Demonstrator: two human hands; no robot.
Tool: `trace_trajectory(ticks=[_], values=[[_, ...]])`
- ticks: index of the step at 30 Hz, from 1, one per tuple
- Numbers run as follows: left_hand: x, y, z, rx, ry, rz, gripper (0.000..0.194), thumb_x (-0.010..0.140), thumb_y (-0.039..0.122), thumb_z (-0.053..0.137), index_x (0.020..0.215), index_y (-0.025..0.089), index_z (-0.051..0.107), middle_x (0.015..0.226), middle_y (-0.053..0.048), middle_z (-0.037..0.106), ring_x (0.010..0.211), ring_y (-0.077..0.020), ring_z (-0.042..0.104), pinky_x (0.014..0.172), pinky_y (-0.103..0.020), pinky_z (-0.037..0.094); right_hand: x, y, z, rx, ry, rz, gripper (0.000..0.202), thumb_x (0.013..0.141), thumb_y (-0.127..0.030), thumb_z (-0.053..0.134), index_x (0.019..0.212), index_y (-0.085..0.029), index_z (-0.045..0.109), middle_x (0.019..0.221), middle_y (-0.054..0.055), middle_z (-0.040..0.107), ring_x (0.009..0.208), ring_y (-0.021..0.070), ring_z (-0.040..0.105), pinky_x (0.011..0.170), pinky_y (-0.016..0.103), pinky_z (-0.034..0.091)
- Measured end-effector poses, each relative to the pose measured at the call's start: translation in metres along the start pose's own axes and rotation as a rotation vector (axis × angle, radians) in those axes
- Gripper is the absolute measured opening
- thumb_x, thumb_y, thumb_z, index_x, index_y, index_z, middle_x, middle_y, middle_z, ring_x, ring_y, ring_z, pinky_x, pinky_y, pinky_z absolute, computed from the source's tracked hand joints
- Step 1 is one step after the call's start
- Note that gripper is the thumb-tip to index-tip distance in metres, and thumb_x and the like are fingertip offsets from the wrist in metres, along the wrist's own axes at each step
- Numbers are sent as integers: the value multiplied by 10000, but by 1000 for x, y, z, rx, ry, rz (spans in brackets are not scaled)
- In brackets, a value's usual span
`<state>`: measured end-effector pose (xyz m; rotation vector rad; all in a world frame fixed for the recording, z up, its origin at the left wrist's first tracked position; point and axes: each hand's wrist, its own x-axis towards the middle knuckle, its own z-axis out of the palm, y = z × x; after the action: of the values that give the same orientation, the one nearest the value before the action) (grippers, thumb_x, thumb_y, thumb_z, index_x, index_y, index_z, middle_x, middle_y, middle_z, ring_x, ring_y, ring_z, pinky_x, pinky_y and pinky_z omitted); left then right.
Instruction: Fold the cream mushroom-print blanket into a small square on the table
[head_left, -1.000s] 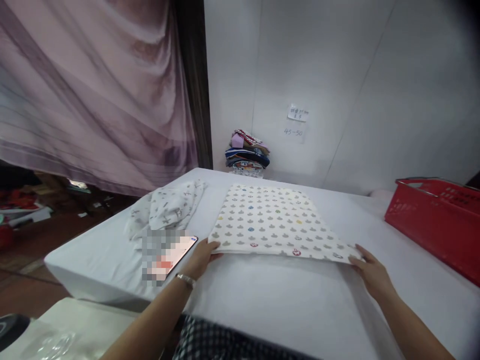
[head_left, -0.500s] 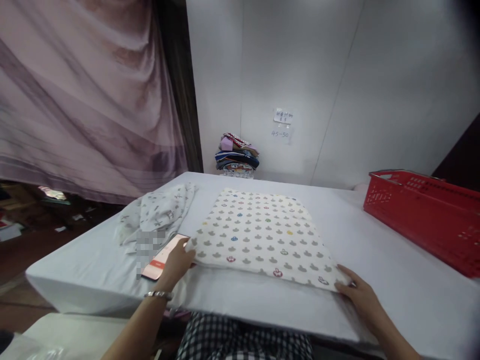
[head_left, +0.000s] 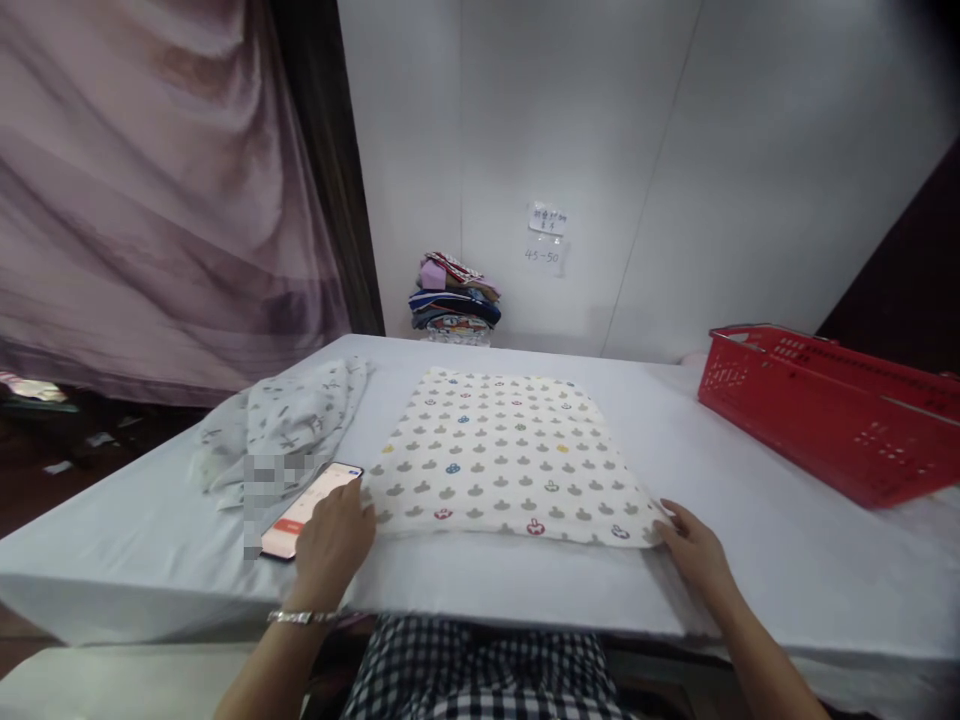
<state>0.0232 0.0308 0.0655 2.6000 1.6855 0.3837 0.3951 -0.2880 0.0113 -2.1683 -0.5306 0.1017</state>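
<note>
A white cloth (head_left: 495, 455) printed with grey mushroom-like shapes and a few coloured ones lies spread nearly flat on the table. At its near left corner is my left hand (head_left: 335, 530), fingers curled down and closed on the edge; the fingertips are partly hidden. My right hand (head_left: 694, 550) pinches the near right corner between thumb and fingers. A phone (head_left: 311, 510) with a lit screen rests beside and partly under the outline of my left hand. Behind the phone, a second white patterned cloth (head_left: 289, 420) sits crumpled.
The white-covered table (head_left: 750, 560) stretches before me. A red plastic basket (head_left: 817, 410) stands on its right side. Beyond the far edge is a stack of folded fabrics (head_left: 455, 300) against the wall. A pinkish curtain (head_left: 150, 200) hangs at left.
The near edge of the patterned cloth now lies flatter and straighter on the table, and my right hand has come slightly up with its corner. The whole view has shifted a little.
</note>
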Motion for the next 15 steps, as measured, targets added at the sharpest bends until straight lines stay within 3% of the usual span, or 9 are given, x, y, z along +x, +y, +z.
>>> trace_trajectory(ticks=[3,8,11,13,15], values=[[-5,26,6,-109,137,236,376,827,302,410,1127,112,532,1176,-158,572,1116,-285,508,948,-399,382,5,-10,7,-60,32,-91,561,695,-444,496,1144,-120,585,840,59,653,700,190,583,672,305,468],[-24,109,14,-419,-63,562,327,839,367,463,1103,198,560,1169,-76,592,1089,-228,532,950,-360,402,-7,-77,33,-100,37,-375,429,780,-309,453,1166,-163,571,972,67,644,765,180,579,717,312,477],[-35,152,22,-502,-142,745,321,822,350,509,1107,210,559,1166,-75,587,1080,-232,528,938,-382,405,-17,-111,50,-199,57,-569,355,812,-230,424,1119,-211,600,951,63,647,869,209,566,746,335,472],[-38,166,31,-497,-168,803,327,800,322,542,1103,198,558,1160,-90,583,1077,-245,523,924,-404,408,-17,-113,52,-206,59,-612,334,821,-210,417,1091,-221,612,933,59,651,892,212,561,756,337,471],[-40,169,42,-469,-179,818,339,780,291,565,1102,185,556,1175,-103,569,1089,-254,510,931,-422,399,-13,-96,44,-156,61,-564,319,821,-230,422,1072,-200,616,943,60,651,840,195,572,757,326,471]])
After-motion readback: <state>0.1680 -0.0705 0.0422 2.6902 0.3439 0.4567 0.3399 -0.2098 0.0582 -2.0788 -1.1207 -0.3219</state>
